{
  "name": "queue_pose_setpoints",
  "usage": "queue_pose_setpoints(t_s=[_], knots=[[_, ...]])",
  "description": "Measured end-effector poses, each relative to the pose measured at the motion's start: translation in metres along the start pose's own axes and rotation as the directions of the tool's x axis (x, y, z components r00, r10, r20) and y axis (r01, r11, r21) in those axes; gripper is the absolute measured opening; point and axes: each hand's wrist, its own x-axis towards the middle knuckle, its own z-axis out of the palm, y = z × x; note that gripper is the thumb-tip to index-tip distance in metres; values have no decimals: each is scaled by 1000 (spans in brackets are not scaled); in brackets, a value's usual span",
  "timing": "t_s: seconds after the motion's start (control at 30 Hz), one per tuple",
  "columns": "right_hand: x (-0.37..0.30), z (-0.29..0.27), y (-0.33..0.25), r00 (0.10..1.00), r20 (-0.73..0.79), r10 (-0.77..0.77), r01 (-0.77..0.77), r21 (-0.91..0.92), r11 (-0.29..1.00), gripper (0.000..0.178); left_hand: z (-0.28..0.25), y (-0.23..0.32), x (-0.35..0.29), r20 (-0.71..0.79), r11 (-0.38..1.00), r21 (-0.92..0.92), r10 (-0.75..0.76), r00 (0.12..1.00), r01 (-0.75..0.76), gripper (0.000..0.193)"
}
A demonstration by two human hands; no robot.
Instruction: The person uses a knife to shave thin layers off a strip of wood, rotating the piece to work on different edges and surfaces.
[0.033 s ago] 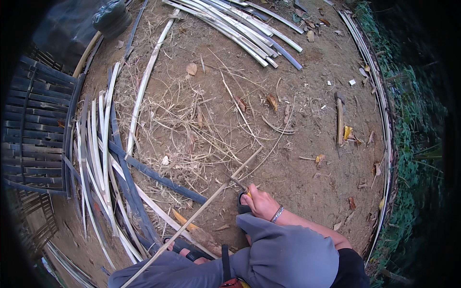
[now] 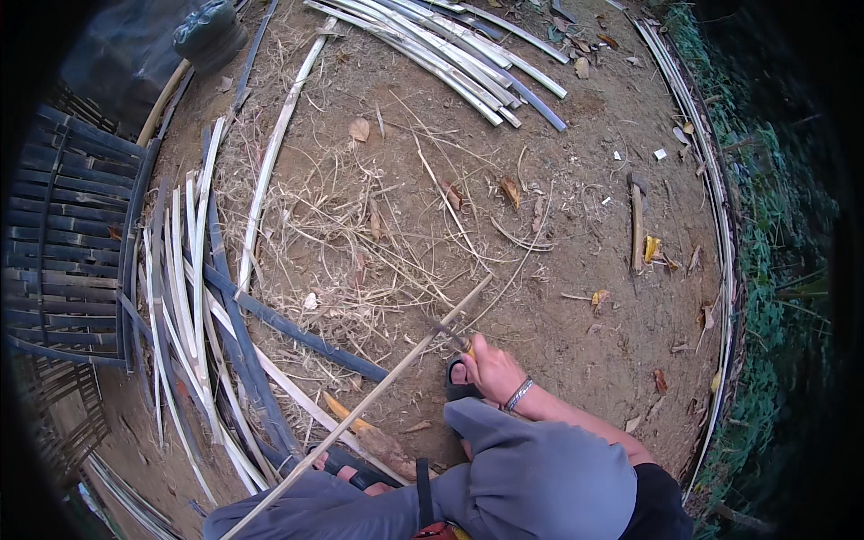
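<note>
My right hand (image 2: 495, 371), with a bracelet at its wrist, is wrapped round the yellow handle of a knife (image 2: 453, 335) with a dark, narrow blade. The blade lies across a long pale bamboo strip (image 2: 393, 385), near its upper end. The strip runs slantwise from the lower left, over my grey-clothed leg, to the middle of the ground. My left hand does not show. Beside the strip, my sandalled feet (image 2: 461, 378) rest on the soil, and a yellowish-brown piece of wood (image 2: 360, 430) lies between them.
Bamboo strips (image 2: 193, 288) are piled at the left, and more strips (image 2: 459, 54) lie at the far side. A dark slatted bamboo panel (image 2: 72, 234) stands at the left edge. Thin shavings (image 2: 351, 243) litter the ground. A wooden-handled hammer (image 2: 637, 220) lies at the right.
The knife has shifted slightly along the strip and its blade has turned a little. My right hand has moved very slightly with it. The strip stays nearly in place.
</note>
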Motion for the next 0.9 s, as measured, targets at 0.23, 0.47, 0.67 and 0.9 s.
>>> queue_pose_setpoints(t_s=[0.23, 0.47, 0.67, 0.9], knots=[[5, -2, -5, 999, 5, 34, -34, 42, 999, 26, 17, -13, -3, -78, 957, 265, 147, 986, -121, 33], [-5, -10, -9, 994, 109, 21, -20, -16, 1000, 26, 7, -12, -7, -91, 932, 343, 158, 983, -118, 32], [20, -12, 15, 986, 0, 167, -167, -19, 986, 27, 14, -14, -5, -62, 863, 476, 224, 973, -169, 33], [34, -10, 40, 968, -47, 247, -250, -53, 967, 27, 21, -18, -6, -38, 843, 508, 230, 972, -180, 30]])
